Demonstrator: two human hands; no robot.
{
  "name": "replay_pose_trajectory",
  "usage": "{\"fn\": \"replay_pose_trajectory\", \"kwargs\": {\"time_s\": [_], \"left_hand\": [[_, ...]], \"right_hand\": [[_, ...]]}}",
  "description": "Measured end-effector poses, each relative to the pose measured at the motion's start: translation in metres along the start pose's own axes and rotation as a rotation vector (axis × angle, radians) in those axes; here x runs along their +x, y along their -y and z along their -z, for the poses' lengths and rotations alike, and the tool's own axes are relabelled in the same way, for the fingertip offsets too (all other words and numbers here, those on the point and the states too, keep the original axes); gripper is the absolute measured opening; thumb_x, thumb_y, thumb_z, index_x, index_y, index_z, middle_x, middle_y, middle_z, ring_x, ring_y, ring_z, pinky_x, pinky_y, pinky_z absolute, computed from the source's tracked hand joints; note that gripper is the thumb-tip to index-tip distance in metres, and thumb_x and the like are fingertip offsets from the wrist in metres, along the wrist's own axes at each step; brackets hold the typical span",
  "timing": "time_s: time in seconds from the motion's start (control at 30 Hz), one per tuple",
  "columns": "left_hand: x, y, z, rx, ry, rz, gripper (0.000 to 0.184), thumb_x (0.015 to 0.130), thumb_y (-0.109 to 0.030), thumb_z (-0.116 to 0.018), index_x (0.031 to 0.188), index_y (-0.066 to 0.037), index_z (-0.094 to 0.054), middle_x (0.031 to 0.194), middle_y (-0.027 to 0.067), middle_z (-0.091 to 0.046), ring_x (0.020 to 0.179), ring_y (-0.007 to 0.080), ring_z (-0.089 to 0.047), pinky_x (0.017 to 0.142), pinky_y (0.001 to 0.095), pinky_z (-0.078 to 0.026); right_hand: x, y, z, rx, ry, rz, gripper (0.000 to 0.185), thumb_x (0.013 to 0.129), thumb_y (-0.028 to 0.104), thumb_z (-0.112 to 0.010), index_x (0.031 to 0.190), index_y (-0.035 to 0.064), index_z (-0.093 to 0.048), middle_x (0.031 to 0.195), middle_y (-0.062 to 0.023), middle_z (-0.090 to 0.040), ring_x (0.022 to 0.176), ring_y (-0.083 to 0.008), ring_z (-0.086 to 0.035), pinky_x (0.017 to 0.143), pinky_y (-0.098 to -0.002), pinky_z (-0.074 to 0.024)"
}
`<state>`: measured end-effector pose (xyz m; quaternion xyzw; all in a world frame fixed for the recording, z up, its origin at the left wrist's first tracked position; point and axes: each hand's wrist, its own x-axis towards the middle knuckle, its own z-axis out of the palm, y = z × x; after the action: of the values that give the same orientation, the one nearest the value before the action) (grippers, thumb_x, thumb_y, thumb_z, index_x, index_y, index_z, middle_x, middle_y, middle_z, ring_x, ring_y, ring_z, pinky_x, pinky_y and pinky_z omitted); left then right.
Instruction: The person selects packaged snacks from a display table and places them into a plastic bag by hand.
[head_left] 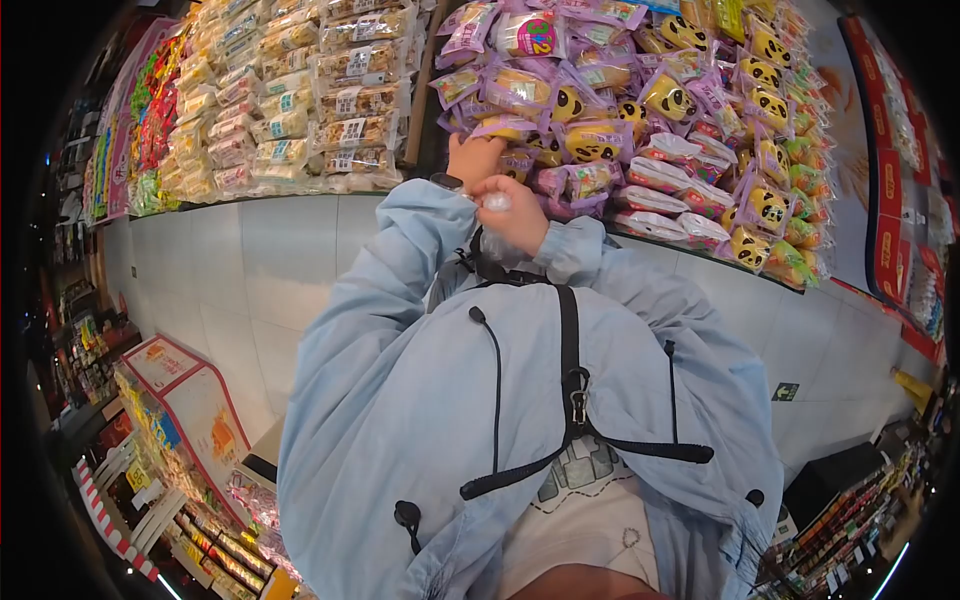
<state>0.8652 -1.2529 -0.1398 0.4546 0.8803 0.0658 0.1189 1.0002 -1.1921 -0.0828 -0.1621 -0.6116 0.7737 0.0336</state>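
My left hand (pixel 475 160), with a dark watch (pixel 446 182) at the wrist, reaches in at the near edge of a pile of purple-wrapped cakes (pixel 521 92). Its fingertips are hidden against the wrappers, so its grip cannot be made out. Close beside it, my right hand (pixel 516 222) is closed on the gathered top of a clear plastic bag (pixel 495 203). The bag hangs down in front of my chest, and what is in it is hidden. Yellow panda-face packs (pixel 592 142) lie just right of my hands.
A divider (pixel 424 90) separates this pile from rows of clear-wrapped pastries (pixel 355 103) on the left. White-and-red packets (pixel 655 176) lie to the right. Pale floor tiles (pixel 240 270) run below the display edge. Behind me on the left stands another snack display (pixel 190 390).
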Motion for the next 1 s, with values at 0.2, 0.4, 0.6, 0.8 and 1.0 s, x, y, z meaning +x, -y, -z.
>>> {"fn": "replay_pose_trajectory", "kwargs": {"time_s": [0.2, 0.4, 0.6, 0.8, 1.0], "left_hand": [[0.009, -0.003, 0.019, -0.069, 0.143, 0.073, 0.026, 0.071, -0.019, -0.063, 0.097, -0.014, -0.061, 0.087, 0.006, -0.065, 0.09, 0.0243, -0.059, 0.085, 0.0534, -0.029], [0.021, -0.006, 0.032, -0.14, 0.25, 0.194, 0.018, 0.071, -0.022, -0.063, 0.087, -0.015, -0.067, 0.09, 0.0037, -0.065, 0.092, 0.0218, -0.059, 0.083, 0.0518, -0.031], [0.031, 0.004, 0.032, -0.281, 0.313, 0.252, 0.022, 0.069, -0.029, -0.065, 0.084, -0.013, -0.07, 0.084, 0.0072, -0.066, 0.082, 0.0245, -0.061, 0.074, 0.0441, -0.041], [0.036, 0.005, 0.036, -0.573, 0.317, 0.281, 0.032, 0.072, -0.033, -0.063, 0.085, -0.005, -0.068, 0.079, 0.0115, -0.065, 0.074, 0.0246, -0.062, 0.067, 0.0356, -0.046], [0.027, -0.013, 0.077, -1.016, 0.228, 0.523, 0.027, 0.077, -0.022, -0.06, 0.083, 0.004, -0.066, 0.078, 0.0111, -0.066, 0.07, 0.0183, -0.063, 0.065, 0.0307, -0.049]], "right_hand": [[0.006, -0.001, 0.007, -0.045, 0.23, -0.068, 0.021, 0.067, 0.006, -0.063, 0.087, -0.0013, -0.062, 0.076, -0.0043, -0.062, 0.068, -0.0101, -0.056, 0.062, -0.0249, -0.0455], [0.003, 0.009, 0.003, 0.053, 0.388, -0.18, 0.02, 0.069, 0.002, -0.058, 0.089, -0.0016, -0.062, 0.077, -0.0005, -0.06, 0.068, -0.0078, -0.054, 0.061, -0.0225, -0.0428], [-0.007, 0.003, -0.006, 0.147, 0.178, 0.032, 0.033, 0.069, 0.004, -0.066, 0.101, 0.002, -0.061, 0.098, -0.0059, -0.057, 0.088, -0.0133, -0.055, 0.076, -0.0262, -0.0434], [-0.009, 0.008, -0.007, -0.22, -0.006, 0.307, 0.041, 0.067, 0.009, -0.071, 0.107, 0.0072, -0.061, 0.107, -0.0094, -0.049, 0.092, -0.0211, -0.055, 0.083, -0.0303, -0.042], [-0.016, 0.038, -0.01, -0.377, -0.016, 0.526, 0.033, 0.067, 0.004, -0.068, 0.099, 0.0067, -0.061, 0.109, -0.0127, -0.051, 0.095, -0.0258, -0.056, 0.082, -0.0334, -0.0449]]}}
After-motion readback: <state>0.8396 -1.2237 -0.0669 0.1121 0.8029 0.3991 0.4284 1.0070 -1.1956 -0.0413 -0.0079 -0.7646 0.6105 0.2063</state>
